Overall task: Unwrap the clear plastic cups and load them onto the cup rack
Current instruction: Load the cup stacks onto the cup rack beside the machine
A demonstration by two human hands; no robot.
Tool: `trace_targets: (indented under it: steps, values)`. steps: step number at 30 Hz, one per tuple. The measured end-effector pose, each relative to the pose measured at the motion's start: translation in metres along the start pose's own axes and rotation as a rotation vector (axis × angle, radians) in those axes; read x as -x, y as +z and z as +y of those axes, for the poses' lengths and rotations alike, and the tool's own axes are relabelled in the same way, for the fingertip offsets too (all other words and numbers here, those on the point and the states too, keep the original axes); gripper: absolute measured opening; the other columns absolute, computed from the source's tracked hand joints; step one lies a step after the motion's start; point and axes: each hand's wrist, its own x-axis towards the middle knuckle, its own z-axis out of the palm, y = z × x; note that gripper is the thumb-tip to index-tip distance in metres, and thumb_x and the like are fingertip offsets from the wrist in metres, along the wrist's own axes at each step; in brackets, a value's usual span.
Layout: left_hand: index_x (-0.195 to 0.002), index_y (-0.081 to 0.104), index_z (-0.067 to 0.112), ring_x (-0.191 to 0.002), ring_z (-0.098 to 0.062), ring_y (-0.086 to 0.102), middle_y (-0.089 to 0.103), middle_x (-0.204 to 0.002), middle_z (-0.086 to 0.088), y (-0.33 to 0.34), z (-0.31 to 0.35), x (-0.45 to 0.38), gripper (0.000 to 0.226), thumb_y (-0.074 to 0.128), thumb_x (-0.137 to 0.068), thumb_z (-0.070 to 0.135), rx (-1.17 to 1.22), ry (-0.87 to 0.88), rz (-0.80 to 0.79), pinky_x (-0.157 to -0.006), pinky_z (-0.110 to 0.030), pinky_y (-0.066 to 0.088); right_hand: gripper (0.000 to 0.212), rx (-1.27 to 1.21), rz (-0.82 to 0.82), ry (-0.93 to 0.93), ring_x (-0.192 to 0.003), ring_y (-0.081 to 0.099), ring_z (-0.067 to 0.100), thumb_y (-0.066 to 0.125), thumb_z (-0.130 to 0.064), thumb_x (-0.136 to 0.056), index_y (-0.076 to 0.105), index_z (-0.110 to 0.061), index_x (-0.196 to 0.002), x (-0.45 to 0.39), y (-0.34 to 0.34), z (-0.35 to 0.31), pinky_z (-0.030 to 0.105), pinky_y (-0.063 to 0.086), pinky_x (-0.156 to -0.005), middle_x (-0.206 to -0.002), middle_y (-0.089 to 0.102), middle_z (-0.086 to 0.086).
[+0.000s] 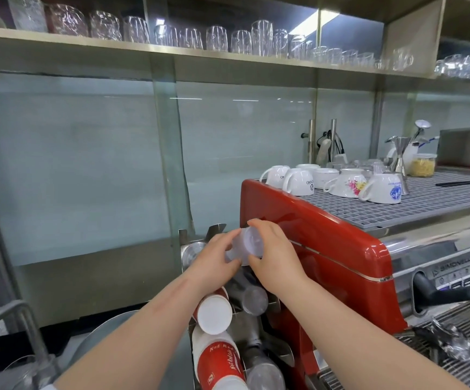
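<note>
1. I have the stack of clear cups (246, 246) between both hands, base end pointing towards me, up at the far top slot of the cup rack (256, 327), which stands just left of the red coffee machine (326, 249).
2. My left hand (214, 260) curls round the left side of the stack, thumb underneath; my right hand (276, 257) wraps it from the right, fingers over the top and thumb near the base. Both are holding it, neither is spread flat.
3. I cannot tell from here whether any wrapping is left on the stack; I would check by feel before pushing it home.
4. To seat it well, I judge the stack should go in along the line of the slot, at the same tilt as the clear stack (252, 301) just below.
5. Clear plastic buckles easily, so I should squeeze lightly and push from the base, not the walls.
6. The red paper cups (214, 311) sit in the nearer left column; my left wrist is close above them, so I should keep it lifted.
7. The metal shaker (193, 250) to the left is touching or nearly touching my left fingers; I cannot say which.
</note>
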Motion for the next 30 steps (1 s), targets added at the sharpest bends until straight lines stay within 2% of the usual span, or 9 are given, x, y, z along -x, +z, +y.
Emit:
trace_targets:
  steps: [5,11,18,22,25,27,30]
  values:
    - [-0.139,0.046,0.041,-0.113,-0.009,0.058,0.051,-0.133,0.008,0.0,-0.006,-0.002,0.064,0.067,-0.083,0.019,-0.019,-0.017,0.058,-0.099,-0.03,0.05,0.07,0.009,-0.037,0.082,-0.113,0.044,0.015,0.061,-0.002,-0.08,0.037,-0.03,-0.139,-0.003,0.011,0.008,0.023,0.036,-0.101,-0.129,0.028,-0.002]
    - [-0.135,0.049,0.041,-0.111,-0.005,0.058,0.056,-0.128,0.011,0.01,-0.016,-0.015,0.062,0.069,-0.079,0.024,-0.068,-0.035,0.098,-0.097,-0.028,0.049,0.075,-0.025,-0.053,0.093,-0.122,0.041,0.013,0.059,-0.001,-0.079,0.031,-0.025,-0.145,-0.013,0.025,0.02,0.017,0.029,-0.103,-0.136,0.03,-0.001]
    - [-0.129,0.051,0.043,-0.109,-0.006,0.057,0.056,-0.125,0.012,0.015,-0.025,-0.027,0.055,0.069,-0.079,0.03,-0.126,-0.036,0.072,-0.098,-0.036,0.05,0.072,0.039,-0.078,0.17,-0.133,0.038,0.022,0.058,-0.002,-0.081,0.03,-0.017,-0.145,-0.023,0.046,0.038,0.026,0.03,-0.108,-0.146,0.035,0.004]
    - [-0.127,0.054,0.041,-0.1,-0.006,0.062,0.054,-0.116,0.013,0.013,-0.028,-0.027,0.051,0.072,-0.08,0.035,-0.136,-0.029,0.04,-0.093,-0.032,0.052,0.068,0.066,-0.099,0.21,-0.124,0.048,0.026,0.059,-0.002,-0.08,0.036,-0.02,-0.141,-0.024,0.055,0.043,0.033,0.04,-0.101,-0.142,0.04,0.005]
    - [-0.129,0.055,0.036,-0.098,-0.007,0.062,0.056,-0.12,0.01,0.012,-0.03,-0.028,0.048,0.069,-0.083,0.032,-0.172,-0.035,0.013,-0.091,-0.027,0.051,0.063,0.077,-0.115,0.223,-0.113,0.055,0.029,0.058,-0.002,-0.079,0.04,-0.022,-0.136,-0.025,0.058,0.045,0.035,0.045,-0.095,-0.135,0.043,0.008]
    - [-0.129,0.055,0.034,-0.097,-0.008,0.062,0.057,-0.121,0.008,0.011,-0.029,-0.03,0.046,0.066,-0.085,0.027,-0.187,-0.041,0.003,-0.089,-0.025,0.049,0.064,0.103,-0.128,0.225,-0.11,0.056,0.03,0.057,-0.003,-0.079,0.039,-0.022,-0.137,-0.028,0.06,0.046,0.035,0.046,-0.093,-0.134,0.043,0.008]
    - [-0.128,0.055,0.033,-0.098,-0.011,0.063,0.057,-0.123,0.005,0.01,-0.025,-0.034,0.044,0.06,-0.086,0.022,-0.214,-0.062,-0.008,-0.092,-0.03,0.05,0.066,0.144,-0.156,0.222,-0.112,0.055,0.029,0.056,-0.003,-0.08,0.035,-0.021,-0.141,-0.031,0.061,0.047,0.032,0.045,-0.094,-0.136,0.041,0.007]
